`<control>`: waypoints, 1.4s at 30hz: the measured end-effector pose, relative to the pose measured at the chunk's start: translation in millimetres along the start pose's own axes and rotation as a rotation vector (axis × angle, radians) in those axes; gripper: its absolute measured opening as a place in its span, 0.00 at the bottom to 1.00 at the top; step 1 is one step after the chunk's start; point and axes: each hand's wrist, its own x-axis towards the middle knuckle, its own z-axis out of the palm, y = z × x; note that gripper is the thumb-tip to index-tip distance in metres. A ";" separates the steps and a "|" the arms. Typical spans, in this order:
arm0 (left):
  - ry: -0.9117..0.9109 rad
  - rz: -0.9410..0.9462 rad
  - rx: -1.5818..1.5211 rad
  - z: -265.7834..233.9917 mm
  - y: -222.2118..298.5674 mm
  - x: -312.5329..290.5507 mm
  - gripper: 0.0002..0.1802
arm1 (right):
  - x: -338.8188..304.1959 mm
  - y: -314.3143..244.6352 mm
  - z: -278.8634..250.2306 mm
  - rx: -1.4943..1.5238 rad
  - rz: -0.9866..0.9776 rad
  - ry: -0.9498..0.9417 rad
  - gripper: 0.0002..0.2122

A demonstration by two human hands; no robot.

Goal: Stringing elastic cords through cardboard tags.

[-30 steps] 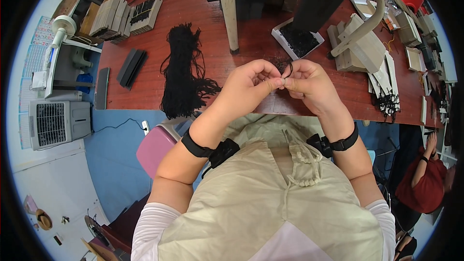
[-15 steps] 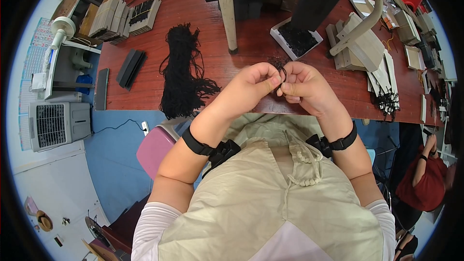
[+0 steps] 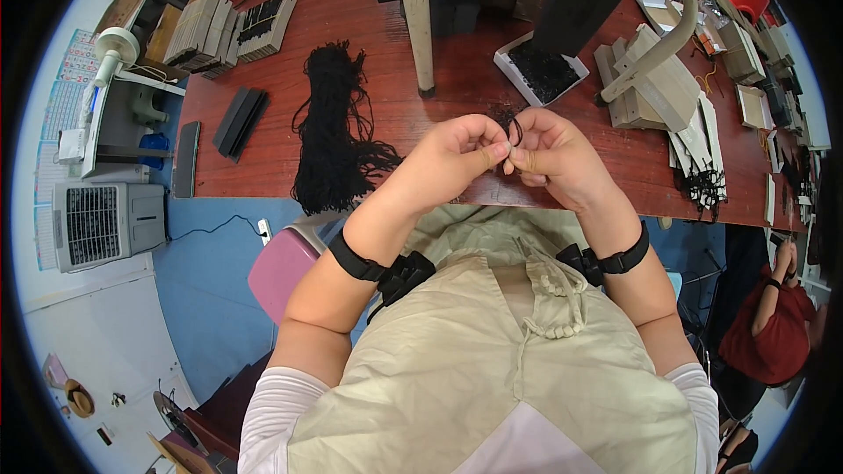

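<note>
My left hand (image 3: 470,147) and my right hand (image 3: 553,154) meet over the near edge of the red-brown table (image 3: 263,145). Each pinches a thin black cord (image 3: 516,130) between thumb and forefinger. A small loop of it shows above the fingertips, which almost touch. The cord's ends are hidden by my fingers. Left of my hands lies a thick bundle of black cords (image 3: 329,136), loose at its near end. Just beyond my hands stands a shallow white box (image 3: 580,70) with small black bits (image 3: 543,72) in it.
Pale curved legs (image 3: 420,44) stand on the table. Cardboard pieces (image 3: 654,83) and white strips with black cords (image 3: 698,154) lie right. Flat card stacks (image 3: 200,31) and black bars (image 3: 239,123) are left. A pink stool (image 3: 283,272) stands below; a person in dark red (image 3: 768,333) works right.
Both hands stay in nearly the same place. The fingertips shift slightly, and the cord's loop shows a little more openly above them.
</note>
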 end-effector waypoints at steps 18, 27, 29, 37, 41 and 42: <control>0.224 0.472 0.753 4.0 -2.8 1.2 0.02 | 1.2 -5.9 0.6 0.038 0.066 0.151 0.05; 0.258 0.331 0.549 1.1 -0.9 -3.8 0.08 | 0.6 -9.0 -3.3 0.064 -0.098 0.166 0.05; 0.230 0.212 0.488 0.7 -2.5 -4.6 0.09 | 1.3 -7.5 -2.3 0.042 -0.111 0.167 0.05; 0.304 0.109 0.139 7.9 -0.8 -0.2 0.06 | 0.2 -4.3 4.8 -0.065 -0.185 0.198 0.05; 0.318 0.136 0.234 6.1 -1.9 0.7 0.06 | 1.6 -0.5 16.9 -0.430 -0.422 0.387 0.04; 0.316 0.147 0.286 6.8 -1.7 1.1 0.06 | 1.4 -0.9 19.2 -0.572 -0.472 0.447 0.04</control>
